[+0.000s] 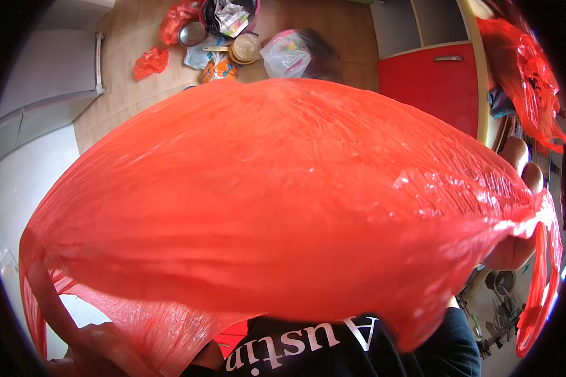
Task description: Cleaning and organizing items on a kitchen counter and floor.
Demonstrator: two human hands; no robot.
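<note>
A large red plastic carrier bag (283, 202) is stretched and puffed out across most of the head view. My left hand (92, 344) is at the lower left, with one finger hooked into the bag's handle side and drawing the film taut. At the right edge, my right hand (532, 175) grips the gathered corner; its fingertips show above the bunched film and the palm below. A loose handle loop (540, 282) hangs down from that corner. The bag covers much of both hands, and what it contains, if anything, cannot be seen.
Beyond the bag, a lined bin (252, 23), a metal bowl (192, 34), a yellow-handled strainer (244, 48) and a white plastic bag (287, 54) stand on the wooden floor. A red cabinet door (429, 87) is at right, with another red bag (530, 80) beside it.
</note>
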